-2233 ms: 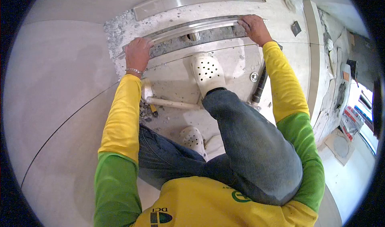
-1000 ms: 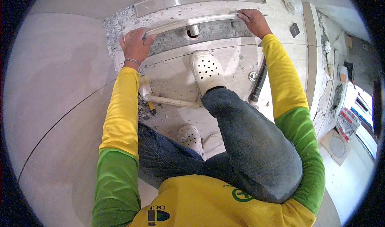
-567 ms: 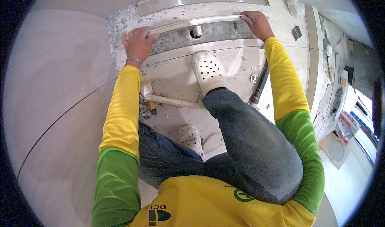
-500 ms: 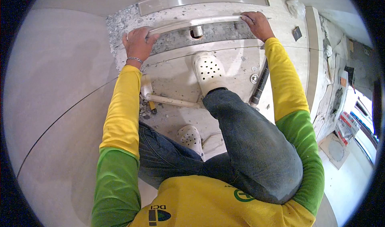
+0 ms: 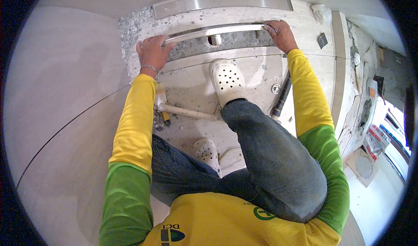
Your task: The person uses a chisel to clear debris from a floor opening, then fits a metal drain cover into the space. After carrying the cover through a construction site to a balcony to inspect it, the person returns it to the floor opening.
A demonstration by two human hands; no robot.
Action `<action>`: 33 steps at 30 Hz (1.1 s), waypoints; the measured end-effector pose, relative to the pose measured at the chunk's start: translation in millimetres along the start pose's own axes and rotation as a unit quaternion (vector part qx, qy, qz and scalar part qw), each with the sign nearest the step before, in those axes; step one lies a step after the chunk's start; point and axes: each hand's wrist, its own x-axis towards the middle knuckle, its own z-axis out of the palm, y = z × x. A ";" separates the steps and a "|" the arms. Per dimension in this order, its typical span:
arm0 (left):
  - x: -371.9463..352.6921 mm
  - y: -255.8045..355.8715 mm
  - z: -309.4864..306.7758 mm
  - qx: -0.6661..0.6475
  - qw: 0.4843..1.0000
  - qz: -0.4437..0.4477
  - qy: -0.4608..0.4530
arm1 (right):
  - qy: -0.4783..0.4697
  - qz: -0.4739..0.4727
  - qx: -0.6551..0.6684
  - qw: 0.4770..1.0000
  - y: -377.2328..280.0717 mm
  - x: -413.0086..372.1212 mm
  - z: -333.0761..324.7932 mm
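- both arms stretch forward, left hand (image 5: pixel 153 54) and right hand (image 5: pixel 282 35) each in a firm grip near an end of the steel linear drain (image 5: pixel 217 30)
- it is over the floor trench (image 5: pixel 244 40); contact is unclear
- left hand hides its end

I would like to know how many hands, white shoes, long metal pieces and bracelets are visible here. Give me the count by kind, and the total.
Hands: 2 (left hand, right hand)
Long metal pieces: 2 (held piece, far piece)
White shoes: 2 (front shoe, rear shoe)
Bracelets: 1 (bracelet on the left wrist)
Total: 7
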 end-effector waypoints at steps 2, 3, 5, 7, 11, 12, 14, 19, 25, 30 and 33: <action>-0.6 0.2 -1.1 0.001 1.000 0.002 0.002 | 0.004 -0.002 -0.005 1.000 -2.6 -2.6 -2.3; -1.4 1.9 -3.0 -0.001 1.000 0.002 0.000 | 0.008 -0.004 -0.010 1.000 -5.1 -2.9 -4.0; -2.5 3.9 -5.1 -0.001 1.000 0.002 -0.002 | 0.013 -0.012 -0.004 1.000 -7.5 -1.7 -5.8; -2.9 4.1 -5.8 -0.013 1.000 0.003 0.003 | 0.017 -0.019 0.001 1.000 -8.2 -1.0 -6.8; -1.1 0.5 -3.7 -0.021 1.000 0.013 0.020 | -0.017 0.010 0.011 1.000 -8.0 4.3 -8.8; -0.3 0.5 -2.7 -0.014 1.000 0.011 0.016 | -0.024 0.007 0.022 0.999 -6.6 5.3 -8.3; 0.7 1.2 -3.8 -0.007 1.000 0.007 0.013 | -0.021 0.008 0.016 1.000 -6.4 5.3 -8.0; 3.1 2.4 -9.2 -0.016 0.999 -0.014 -0.036 | -0.034 0.003 0.015 0.999 -2.0 5.2 -5.7; -0.5 5.7 -10.5 -0.003 0.999 -0.012 -0.031 | -0.033 -0.003 -0.025 0.999 -22.4 0.2 -7.1; -2.0 7.2 -12.7 -0.013 0.999 -0.010 -0.030 | 0.025 -0.005 -0.094 0.995 -21.5 -2.3 6.6; 0.0 9.7 -17.8 -0.015 0.998 -0.027 -0.053 | -0.028 0.037 -0.032 0.998 -18.1 1.4 2.2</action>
